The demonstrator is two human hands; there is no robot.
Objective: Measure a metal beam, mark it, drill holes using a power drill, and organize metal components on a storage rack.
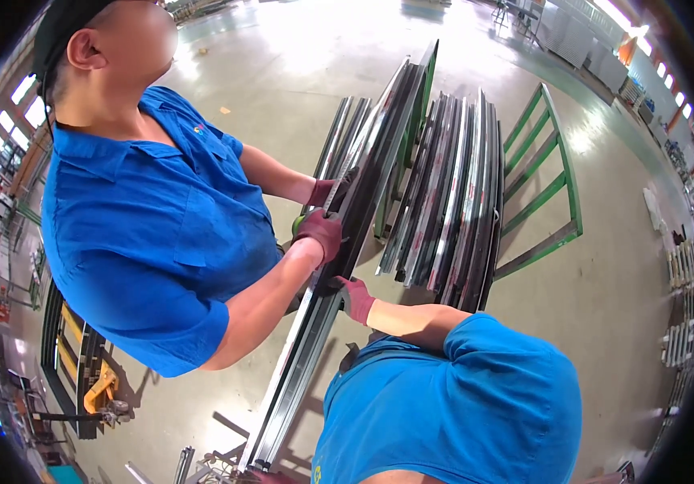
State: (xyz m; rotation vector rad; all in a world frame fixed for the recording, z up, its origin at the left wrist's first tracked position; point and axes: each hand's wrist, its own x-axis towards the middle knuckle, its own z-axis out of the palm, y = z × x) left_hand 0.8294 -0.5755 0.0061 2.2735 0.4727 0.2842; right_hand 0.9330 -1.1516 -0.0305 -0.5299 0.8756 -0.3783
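A long bundle of dark and silver metal profiles (pixel 298 367) runs from the lower edge up to the far middle. My right hand (pixel 355 299), in a maroon glove with dark fingertips, is closed on the bundle's right edge, near its middle. Only a sliver of my left hand (pixel 273 477), in a maroon glove, shows beside the bundle's near end; its fingers are mostly hidden. Across the bundle, a co-worker's gloved hand (pixel 320 231) rests on the profiles, with something yellow-green beside it. The co-worker's other glove (pixel 327 191) lies farther along, by a thin pale strip.
The co-worker (pixel 145 218) in a blue shirt stands close on the left. More profiles (pixel 452 194) lie stacked to the right, beside a green metal frame (pixel 560 173). A yellow pallet-jack-like machine (pixel 103 387) stands at lower left. Racks (pixel 681 323) line the right side.
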